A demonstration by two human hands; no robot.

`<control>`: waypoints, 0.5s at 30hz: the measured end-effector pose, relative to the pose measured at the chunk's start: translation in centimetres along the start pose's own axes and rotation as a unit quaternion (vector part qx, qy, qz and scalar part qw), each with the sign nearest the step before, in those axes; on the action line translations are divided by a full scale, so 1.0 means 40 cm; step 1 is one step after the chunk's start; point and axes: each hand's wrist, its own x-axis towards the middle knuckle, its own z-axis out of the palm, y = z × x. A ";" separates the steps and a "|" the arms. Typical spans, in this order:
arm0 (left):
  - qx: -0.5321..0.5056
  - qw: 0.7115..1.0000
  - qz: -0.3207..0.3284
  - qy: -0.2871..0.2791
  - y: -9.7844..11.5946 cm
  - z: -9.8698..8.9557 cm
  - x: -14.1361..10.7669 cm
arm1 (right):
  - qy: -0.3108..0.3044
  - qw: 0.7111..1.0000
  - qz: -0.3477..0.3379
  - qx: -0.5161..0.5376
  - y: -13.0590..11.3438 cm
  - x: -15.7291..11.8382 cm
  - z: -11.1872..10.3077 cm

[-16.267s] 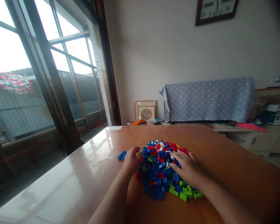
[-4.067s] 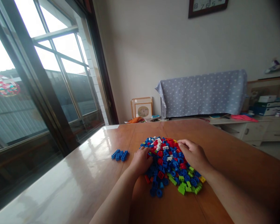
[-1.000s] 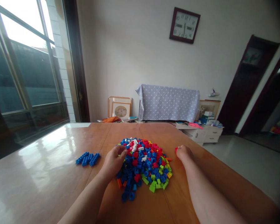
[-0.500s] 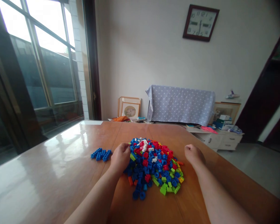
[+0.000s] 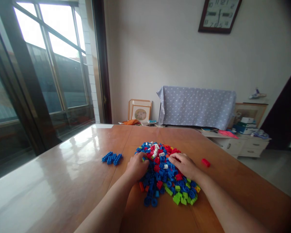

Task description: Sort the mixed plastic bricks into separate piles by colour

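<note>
A heap of loose plastic building bricks [image 5: 160, 176], blue, red, white, green and some orange, lies mid-table. At its left edge is my left hand [image 5: 137, 166], fingers curled together; a bit of green and yellow shows by the fingertips, but whether they grip it is hidden. My right hand [image 5: 185, 166] reaches over the right of the heap, fingers stretched out and touching bricks near the top. Off to the left rests a group of blue bricks [image 5: 112, 158] placed side by side. A single red brick [image 5: 206, 162] lies apart on the right.
The brown wooden table [image 5: 87, 187] carries all of this. Beyond its far edge stand a cloth-covered object [image 5: 196, 106], framed pictures [image 5: 140, 113] and a white cabinet [image 5: 247, 147]. A large window [image 5: 50, 64] is at the left.
My right hand has moved left from beside the heap onto it, its fist opened, and a red brick now lies on the right. My left hand has shifted slightly into the heap.
</note>
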 end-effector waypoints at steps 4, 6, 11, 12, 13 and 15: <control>0.056 0.997 0.041 -0.018 0.022 0.011 -0.019 | -0.037 0.997 -0.070 -0.002 -0.057 -0.024 0.001; 0.057 0.995 0.071 -0.033 0.026 0.016 -0.028 | -0.060 0.993 -0.099 -0.012 -0.070 -0.033 -0.002; 0.066 0.985 0.139 -0.074 0.036 0.015 -0.041 | -0.068 0.992 -0.096 -0.052 -0.054 -0.034 -0.013; 0.067 0.983 0.150 -0.081 0.039 0.014 -0.043 | -0.060 0.993 -0.087 -0.056 -0.046 -0.032 -0.014; 0.067 0.981 0.162 -0.087 0.042 0.013 -0.045 | -0.050 0.994 -0.078 -0.059 -0.037 -0.029 -0.014; 0.066 0.975 0.187 -0.095 0.047 0.012 -0.050 | -0.031 0.996 -0.056 -0.061 -0.018 -0.023 -0.013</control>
